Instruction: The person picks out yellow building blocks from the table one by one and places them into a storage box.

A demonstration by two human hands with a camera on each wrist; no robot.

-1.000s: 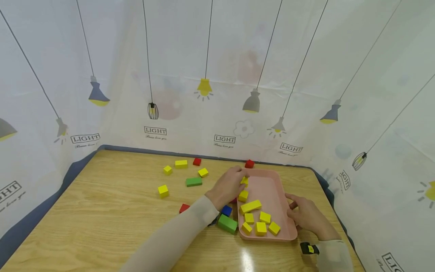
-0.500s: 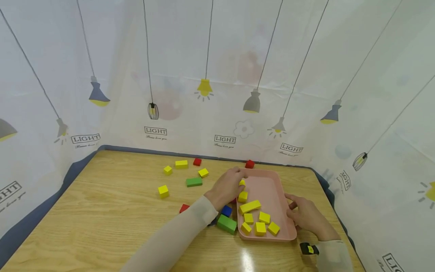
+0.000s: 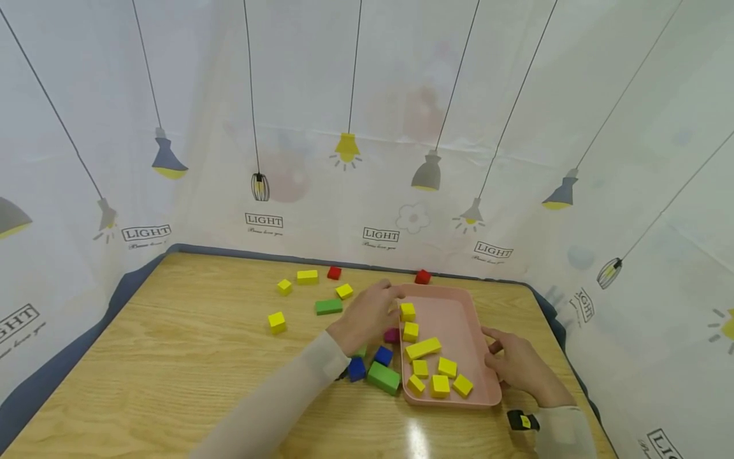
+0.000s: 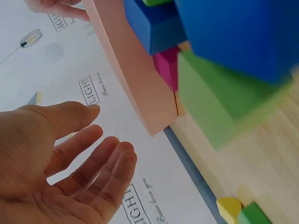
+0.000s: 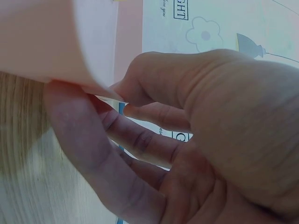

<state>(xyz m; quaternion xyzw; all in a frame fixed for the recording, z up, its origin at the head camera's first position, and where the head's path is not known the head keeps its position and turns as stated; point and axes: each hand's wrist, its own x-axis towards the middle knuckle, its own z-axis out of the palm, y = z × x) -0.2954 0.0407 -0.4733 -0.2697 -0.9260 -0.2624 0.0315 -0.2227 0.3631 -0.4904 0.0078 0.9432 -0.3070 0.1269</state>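
In the head view a pink tray [image 3: 450,312] lies on the right half of the table, with several yellow blocks [image 3: 423,349] inside. One yellow cube [image 3: 408,312] sits at its left wall. My left hand [image 3: 368,315] hovers just outside that wall. Its loosely bent fingers hold nothing, as the left wrist view confirms for the hand [image 4: 79,163]. My right hand [image 3: 518,360] grips the tray's right side. Up close in the right wrist view, thumb and forefinger pinch the tray wall [image 5: 42,37]. Under my left wrist, part of the block cluster is hidden.
Beside the tray's left wall are a magenta block [image 3: 392,336], blue cubes [image 3: 357,369] and a green block [image 3: 383,378]. Farther left lie yellow cubes [image 3: 276,322], another green block [image 3: 329,307] and a red cube [image 3: 334,273]. Another red cube [image 3: 422,276] is behind the tray.
My left hand has let go of the yellow cube in the tray and drawn back to the left, uncovering the magenta block and a blue cube. My right hand stays on the tray.
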